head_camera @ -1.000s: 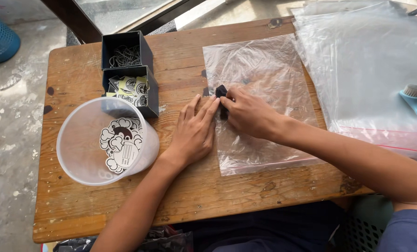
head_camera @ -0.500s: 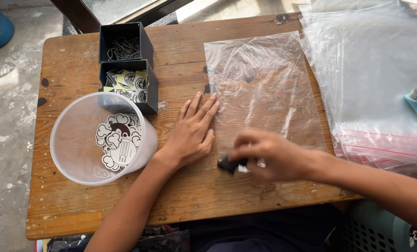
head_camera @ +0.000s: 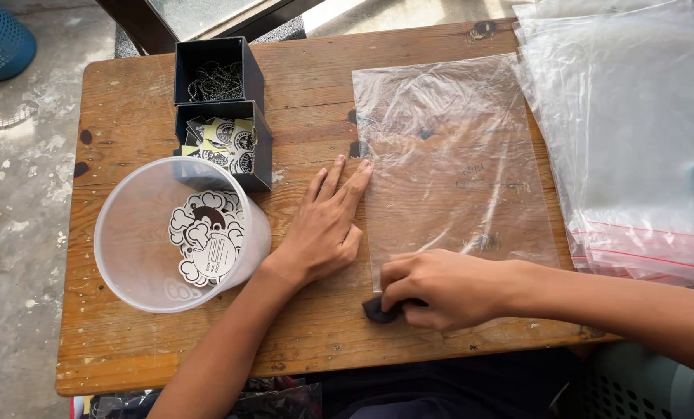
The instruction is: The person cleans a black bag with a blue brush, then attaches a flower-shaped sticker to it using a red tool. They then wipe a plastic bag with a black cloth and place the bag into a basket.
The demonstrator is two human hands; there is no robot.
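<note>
On the wooden tabletop (head_camera: 130,109) a clear plastic bag (head_camera: 448,155) lies flat in the middle. It looks thin, light and slippery, so it may slide or crinkle; its edges seem the best place to hold it. The left hand (head_camera: 327,225) rests flat and open, fingers touching the bag's left edge. The right hand (head_camera: 432,285) is at the bag's near corner, curled around a small dark thing (head_camera: 379,310). Left of the bag, a clear round tub (head_camera: 130,233) holds cloud-shaped stickers (head_camera: 206,237). Behind the tub, two black boxes (head_camera: 221,109) hold more stickers and thin chains. Right of the bag lies a stack of bags (head_camera: 626,132).
</note>
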